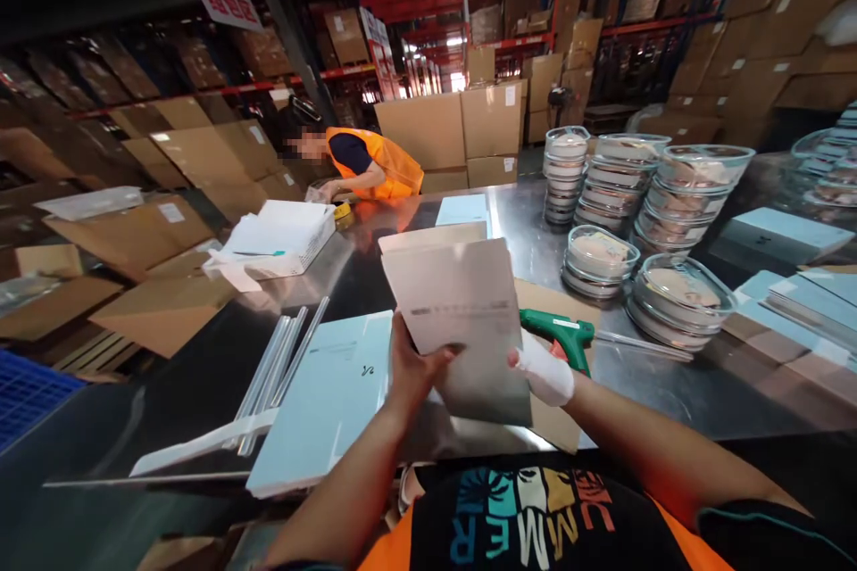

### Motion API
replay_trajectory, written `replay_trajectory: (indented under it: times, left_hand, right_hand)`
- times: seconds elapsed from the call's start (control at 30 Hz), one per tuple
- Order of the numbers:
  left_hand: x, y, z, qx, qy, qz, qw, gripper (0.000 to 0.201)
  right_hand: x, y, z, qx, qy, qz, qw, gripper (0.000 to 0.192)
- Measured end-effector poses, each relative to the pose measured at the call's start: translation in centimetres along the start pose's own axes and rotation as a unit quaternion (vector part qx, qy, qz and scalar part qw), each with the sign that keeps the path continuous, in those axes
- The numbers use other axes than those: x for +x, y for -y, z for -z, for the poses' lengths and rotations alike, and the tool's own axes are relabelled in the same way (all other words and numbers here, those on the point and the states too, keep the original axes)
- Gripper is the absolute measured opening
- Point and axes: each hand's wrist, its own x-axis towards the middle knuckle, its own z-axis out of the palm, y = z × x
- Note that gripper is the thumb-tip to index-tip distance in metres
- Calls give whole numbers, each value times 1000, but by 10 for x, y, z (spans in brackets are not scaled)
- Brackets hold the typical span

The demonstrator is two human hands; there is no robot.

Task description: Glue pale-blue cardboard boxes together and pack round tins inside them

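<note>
Both hands hold a flat grey carton blank (461, 312) upright over the steel table (669, 393): left hand (411, 370) pinches the lower left edge, right hand (545, 375) (wrapped in white) grips the lower right. Judged light, stiff-ish, bends if held one-sided, so best taken by opposite edges. Printed line on it too small to read. Green glue gun (559, 335) just behind; shirt (536, 517) reads "UMMER"

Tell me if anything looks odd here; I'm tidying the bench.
The right hand is wrapped in white bandage or cloth while gripping the flat grey box with the left hand. Nothing looks spilled.
</note>
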Motion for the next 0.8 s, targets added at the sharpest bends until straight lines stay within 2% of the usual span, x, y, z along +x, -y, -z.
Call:
replay_trajectory:
  times: [0.07,0.13,0.17,0.23,0.3,0.33,0.37,0.43,0.5,0.6,0.63,0.67,0.73,0.8]
  left_hand:
    - [4,8,-10,42,-21,-45,998,130]
    - [5,14,-12,55,-6,-107,993,136]
    - [4,14,-10,60,3,-145,988,132]
    - [2,11,-5,79,15,-230,970,103]
    - [0,3,-1,104,36,-285,952,66]
    - [-1,-1,0,109,41,-294,949,55]
    - [-2,-3,0,102,35,-292,950,53]
    - [-6,-4,-1,64,7,-282,957,65]
    - [-10,-1,-1,49,10,-290,956,72]
    - [-14,4,4,87,36,-302,949,54]
    - [-14,4,7,92,21,-297,950,49]
    - [-14,2,9,86,-3,-288,954,46]
    - [-10,-4,12,63,-39,-260,963,45]
    - [-5,-10,12,27,-48,-224,973,47]
  right_hand:
    - [-3,11,1,9,-29,15,999,117]
    - [-4,22,3,15,-59,32,998,114]
    - [-3,25,4,15,-63,37,997,111]
    - [-1,28,2,5,-72,38,997,99]
    - [4,25,-4,-29,-127,24,991,76]
    - [7,22,-8,-51,-173,19,983,63]
    - [11,19,-12,-72,-219,17,973,51]
    - [17,13,-17,-100,-287,30,952,37]
    - [19,11,-14,-102,-296,66,947,45]
    - [8,14,14,-156,-233,74,957,44]
    - [1,14,28,-213,-210,46,953,40]
    - [-8,12,42,-287,-191,-11,939,37]
    - [-26,3,70,-428,-160,-170,873,35]
    - [-43,-13,89,-483,-154,-310,804,45]
